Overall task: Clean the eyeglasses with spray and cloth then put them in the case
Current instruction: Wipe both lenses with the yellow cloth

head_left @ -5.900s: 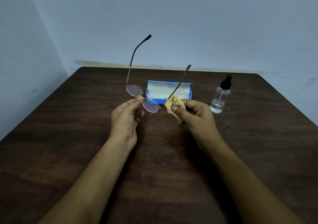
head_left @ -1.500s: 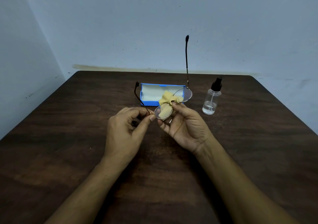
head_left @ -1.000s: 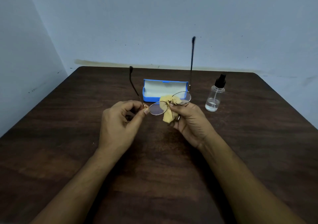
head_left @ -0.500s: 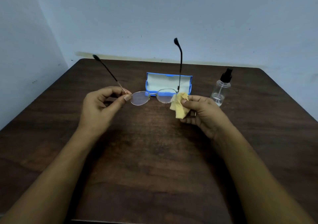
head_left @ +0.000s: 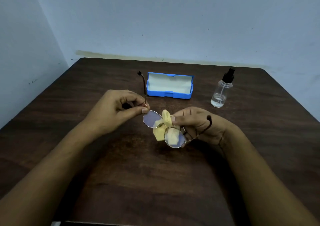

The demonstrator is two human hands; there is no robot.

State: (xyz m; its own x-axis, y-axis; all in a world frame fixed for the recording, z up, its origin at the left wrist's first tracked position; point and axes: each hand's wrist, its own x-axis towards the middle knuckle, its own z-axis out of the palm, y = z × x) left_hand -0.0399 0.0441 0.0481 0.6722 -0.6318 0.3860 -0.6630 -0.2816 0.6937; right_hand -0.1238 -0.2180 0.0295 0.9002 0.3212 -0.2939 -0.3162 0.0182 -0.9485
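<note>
One dark wooden desk point(head_left: 121, 173) fills the view, set against a pale blue wall point(head_left: 173, 17). Two bare forearms reach in from the near edge, and the hands meet above the middle of the desk. The left hand point(head_left: 117, 109) pinches the hinge corner of the glasses between thumb and forefinger, its other fingers curled. The right hand point(head_left: 199, 123) has its fingers curled round a cloth, pinching it against the glasses. An open blue case point(head_left: 168, 94) sits toward the far edge, near its middle, pale lining showing. A clear spray bottle point(head_left: 220, 92) with a black top stands upright toward the far right corner, apart from the case. The thin-rimmed glasses point(head_left: 152, 119) are held in the air between both hands, tilted; one side arm points up just left of the case, and the other crosses the right hand. The yellow cloth point(head_left: 167, 119) bunches at the bridge and shows behind the nearer lens.
</note>
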